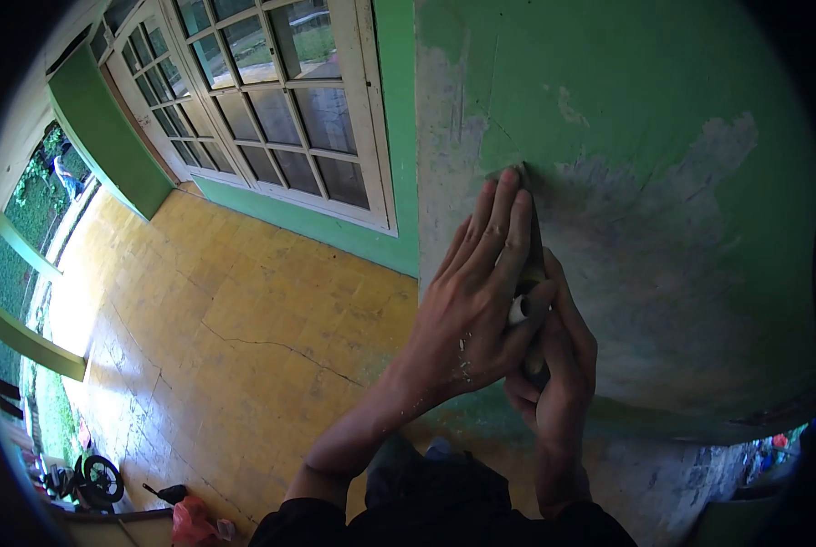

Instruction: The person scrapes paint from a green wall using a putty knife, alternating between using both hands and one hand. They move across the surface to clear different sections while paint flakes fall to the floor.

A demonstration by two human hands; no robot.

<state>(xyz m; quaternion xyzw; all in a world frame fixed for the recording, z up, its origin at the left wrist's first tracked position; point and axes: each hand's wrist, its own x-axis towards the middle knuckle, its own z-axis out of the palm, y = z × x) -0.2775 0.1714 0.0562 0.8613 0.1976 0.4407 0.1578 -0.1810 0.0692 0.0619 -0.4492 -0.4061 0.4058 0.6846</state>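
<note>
A dark, flat-bladed trowel (535, 229) is pressed against the wall (636, 246), its blade seen nearly edge-on. My left hand (476, 296) lies over the blade with fingers stretched out together, the tips near its upper corner. Pale flecks stick to the back of that hand near the thumb. Lower down, my right hand (567, 351) is closed around the trowel's handle, which is mostly hidden by both hands. A pale round handle end (518, 308) shows between them. Around the trowel, the green paint is worn off in a large grey, whitish patch.
To the left stand white-framed glass doors (289, 100). Yellow floor tiles (244, 301) with a long crack run below. A red plastic bag (194, 521) and a motorbike (93, 479) are at the lower left. Another person (66, 180) is far off outside. Green posts (34, 342) edge the porch.
</note>
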